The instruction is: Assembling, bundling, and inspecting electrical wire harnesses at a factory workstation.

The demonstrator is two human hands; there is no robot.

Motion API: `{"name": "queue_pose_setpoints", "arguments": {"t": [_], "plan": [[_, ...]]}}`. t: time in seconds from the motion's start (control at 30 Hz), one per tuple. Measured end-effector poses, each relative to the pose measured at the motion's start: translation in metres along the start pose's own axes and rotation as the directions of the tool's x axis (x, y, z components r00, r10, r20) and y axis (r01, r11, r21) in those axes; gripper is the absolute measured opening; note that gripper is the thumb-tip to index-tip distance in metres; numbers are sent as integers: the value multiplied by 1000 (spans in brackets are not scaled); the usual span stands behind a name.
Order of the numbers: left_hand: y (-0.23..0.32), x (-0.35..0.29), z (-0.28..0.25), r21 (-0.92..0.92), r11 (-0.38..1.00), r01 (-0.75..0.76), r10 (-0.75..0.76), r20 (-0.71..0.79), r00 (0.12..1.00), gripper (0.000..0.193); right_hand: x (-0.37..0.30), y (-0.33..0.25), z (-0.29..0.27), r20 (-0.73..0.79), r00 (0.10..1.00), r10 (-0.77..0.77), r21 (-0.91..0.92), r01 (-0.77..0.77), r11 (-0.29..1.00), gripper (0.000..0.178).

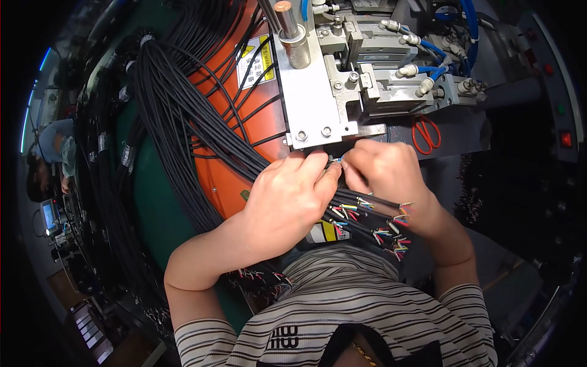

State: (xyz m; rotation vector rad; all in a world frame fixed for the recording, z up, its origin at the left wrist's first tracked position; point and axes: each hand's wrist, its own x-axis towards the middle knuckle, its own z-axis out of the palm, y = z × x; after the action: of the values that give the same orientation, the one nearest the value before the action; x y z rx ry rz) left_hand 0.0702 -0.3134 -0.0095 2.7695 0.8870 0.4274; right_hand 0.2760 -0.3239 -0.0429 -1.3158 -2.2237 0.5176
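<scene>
My left hand (293, 192) is closed, with thumb and fingers pinched at the end of a black cable, just under the front edge of a metal press block (312, 101). Right beside it, my right hand (388, 171) pinches the thin coloured wires (335, 160) that stick out of that cable end. The fingertips nearly meet and partly hide the wires. Below both hands, several black cable ends (373, 229) fan out with red, yellow, white and blue wire tips. A thick bundle of black cables (189, 116) runs from the upper left toward my left hand.
Pneumatic cylinders (391, 61) with blue air hoses (440, 70) stand at the upper right. Red-handled scissors (426, 134) lie to the right of the press. An orange machine top (226, 177) sits under the cables. At far left, another person (52, 153) is visible.
</scene>
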Motion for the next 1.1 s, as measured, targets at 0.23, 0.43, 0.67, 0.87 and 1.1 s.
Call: {"name": "queue_pose_setpoints", "arguments": {"t": [0.23,0.43,0.67,0.87,1.1], "plan": [[-2,-2,0,3,1000,-3,3,-1,1000,38,-6,0,14,-293,956,-23,191,82,978,11],[-5,-6,2,8,1000,9,-9,-9,1000,40,-3,5,11,-65,984,165,288,-140,947,7],[-19,-30,2,-144,984,107,-132,-173,976,44,-3,4,17,-74,967,244,437,-188,880,6],[-22,-40,6,-88,993,82,-98,-196,976,43,-6,9,19,-65,969,239,461,-183,868,8],[-21,-40,8,-30,992,126,-130,-212,969,44,-32,-7,-24,-417,849,324,446,-120,887,14]]}}
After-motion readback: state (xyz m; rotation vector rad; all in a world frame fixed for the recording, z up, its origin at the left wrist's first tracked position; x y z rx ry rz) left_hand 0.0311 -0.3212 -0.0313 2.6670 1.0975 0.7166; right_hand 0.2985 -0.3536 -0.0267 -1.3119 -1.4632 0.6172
